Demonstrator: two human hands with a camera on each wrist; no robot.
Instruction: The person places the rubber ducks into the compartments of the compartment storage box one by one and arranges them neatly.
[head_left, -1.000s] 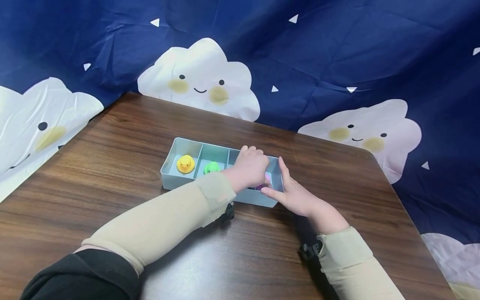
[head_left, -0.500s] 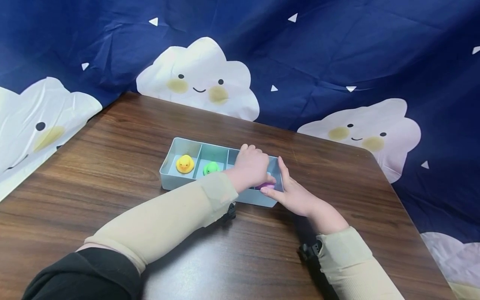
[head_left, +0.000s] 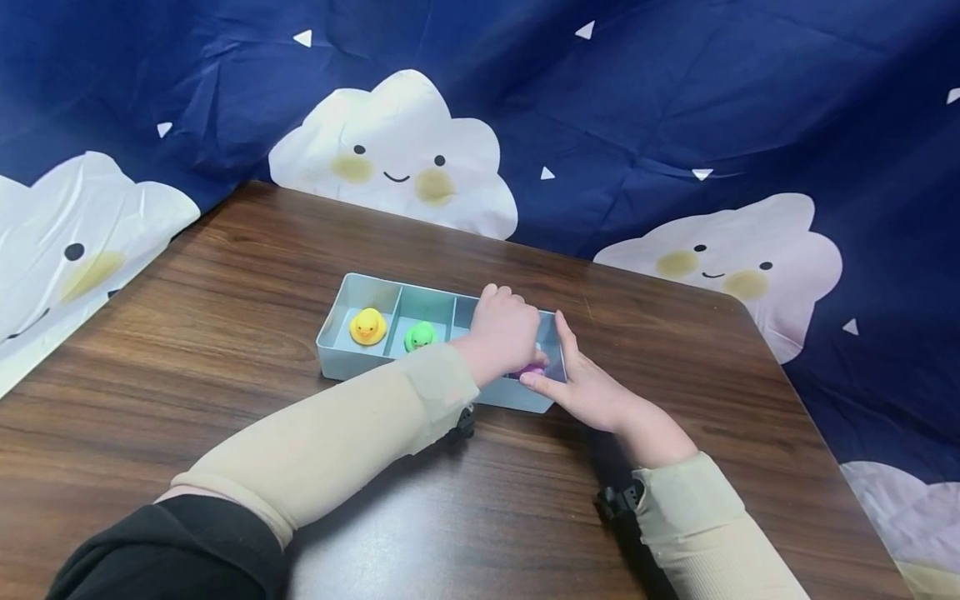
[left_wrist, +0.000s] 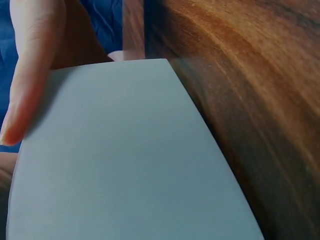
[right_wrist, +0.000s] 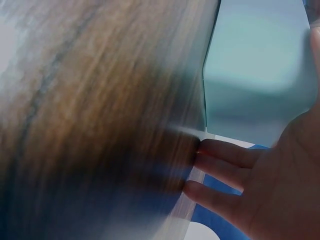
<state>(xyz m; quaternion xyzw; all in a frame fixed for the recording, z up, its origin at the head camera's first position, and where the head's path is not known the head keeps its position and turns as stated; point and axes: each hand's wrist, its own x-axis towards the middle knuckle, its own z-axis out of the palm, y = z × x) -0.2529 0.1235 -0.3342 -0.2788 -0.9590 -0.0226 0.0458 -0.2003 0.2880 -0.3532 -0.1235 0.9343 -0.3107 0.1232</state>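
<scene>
A pale blue-green divided box [head_left: 360, 360] lies lengthwise across the table. A yellow toy duck [head_left: 368, 327] sits in its leftmost compartment, a green toy duck [head_left: 420, 335] in the one beside it. My left hand [head_left: 504, 329] reaches down over the right part of the box with curled fingers. Its thumb lies over a small purple toy [head_left: 534, 369], mostly hidden under the hand. My right hand [head_left: 592, 390] grips the box's right end, thumb at the near rim and index finger along the far side; the right wrist view shows its other fingers spread beside the end wall.
The brown wooden table [head_left: 225, 275] extends on all sides of the box. Behind it hangs a dark blue curtain [head_left: 615, 108] with smiling white clouds. Both forearms wear beige sleeves, with dark wrist devices [head_left: 621, 502] below them.
The left thumb has shifted a little over the purple toy. The right hand keeps its place at the box's end. The whole view has drifted slightly.
</scene>
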